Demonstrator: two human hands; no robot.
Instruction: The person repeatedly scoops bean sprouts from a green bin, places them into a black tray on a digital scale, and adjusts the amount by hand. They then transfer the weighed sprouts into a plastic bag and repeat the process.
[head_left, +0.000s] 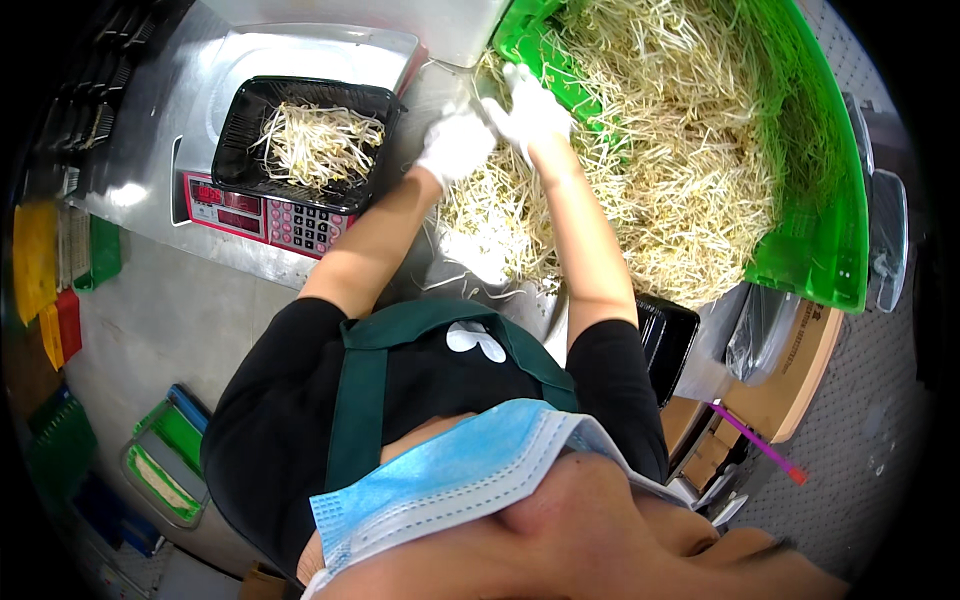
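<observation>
Both my hands wear white gloves and are over a steel counter (448, 88) beside loose bean sprouts (490, 225). My right hand (532, 112) is at the near left edge of a big green crate (845, 215), thumb spread from the fingers, with nothing visibly held. Just left of it, my left hand (457, 146) is close to the loose sprouts; glare blurs its fingers, so its grip is unclear. Bean sprouts (690, 150) are heaped in the crate. To my left, a black plastic tray (228, 150) with a small pile of sprouts (320, 145) rests on a red digital scale (255, 222).
An empty black tray (665, 345) is by my right elbow. Stacked black trays (85, 120) stand at the far left. Below the counter's right side are a cardboard box (790, 370) and a purple stick (750, 435). A green dustpan-like item (170, 455) lies lower left.
</observation>
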